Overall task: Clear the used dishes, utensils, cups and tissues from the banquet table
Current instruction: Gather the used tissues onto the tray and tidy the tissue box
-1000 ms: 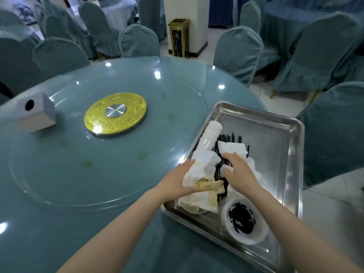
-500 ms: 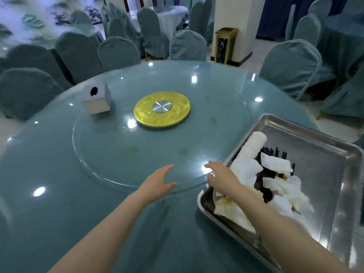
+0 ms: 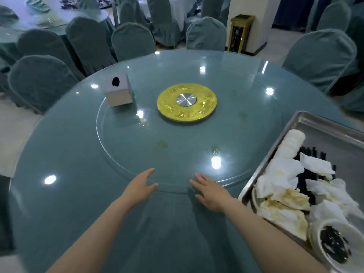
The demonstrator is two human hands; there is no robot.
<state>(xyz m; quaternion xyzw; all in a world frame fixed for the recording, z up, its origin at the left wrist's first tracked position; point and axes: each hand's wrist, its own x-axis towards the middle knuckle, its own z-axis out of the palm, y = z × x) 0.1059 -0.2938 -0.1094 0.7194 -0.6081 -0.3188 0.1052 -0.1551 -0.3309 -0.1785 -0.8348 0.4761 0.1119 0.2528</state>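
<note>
A steel tray [image 3: 323, 125] stands on the table's right edge. It holds crumpled, stained tissues [image 3: 283, 200], a stack of white cups [image 3: 291, 142], black chopsticks [image 3: 307, 154] and a white bowl [image 3: 332, 241] with dark scraps. My left hand [image 3: 140, 186] and my right hand [image 3: 210, 191] are flat, fingers straight, at the near rim of the glass turntable [image 3: 122, 158]. Both hold nothing. The right hand lies left of the tray, apart from it.
A grey tissue box [image 3: 118, 92] sits on the turntable's far left, beside the gold centre disc [image 3: 187, 105]. Greenish stains mark the glass. Covered chairs [image 3: 39, 81] ring the round table [image 3: 59, 194]; a gold bin [image 3: 241, 32] stands by a pillar behind.
Both hands left the tissues in the tray and moved left onto the turntable's near rim. My view swung left, so the tray now lies at the right edge.
</note>
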